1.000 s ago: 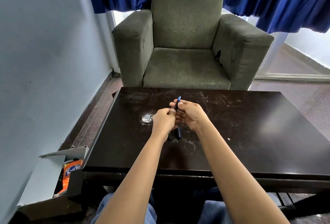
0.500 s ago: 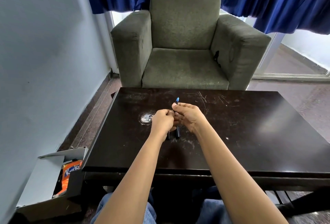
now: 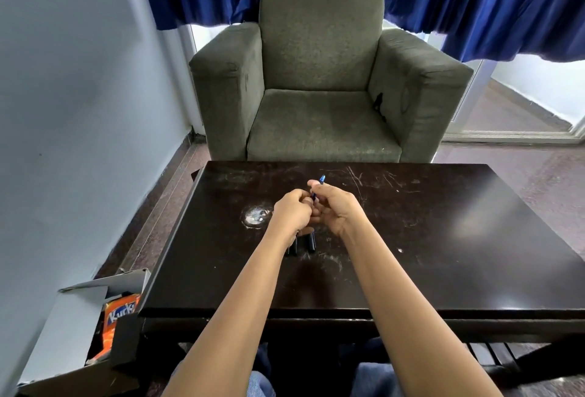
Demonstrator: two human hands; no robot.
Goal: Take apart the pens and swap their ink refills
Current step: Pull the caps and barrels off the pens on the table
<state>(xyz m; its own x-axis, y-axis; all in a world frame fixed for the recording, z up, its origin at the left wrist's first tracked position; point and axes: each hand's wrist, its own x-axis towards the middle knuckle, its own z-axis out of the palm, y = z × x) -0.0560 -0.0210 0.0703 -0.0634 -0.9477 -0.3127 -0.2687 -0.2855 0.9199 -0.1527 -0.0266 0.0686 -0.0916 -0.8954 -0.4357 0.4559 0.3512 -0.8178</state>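
Over the dark table, hands pinch a slim blue pen.

Both bare forearms reach forward from the bottom of the view and converge over the middle of the table, nearer its far edge than its near one. The left hand is curled into a loose fist, knuckles up, its fingertips turned toward the other hand. The right hand sits just beside it, touching or nearly touching, palm turned inward and wrist slightly bent. Its thumb and forefinger are pinched together at the top, closed on a thin blue piece that sticks up past the fingertips. The remaining fingers of both hands fold in between the palms, where their exact grip cannot be made out.
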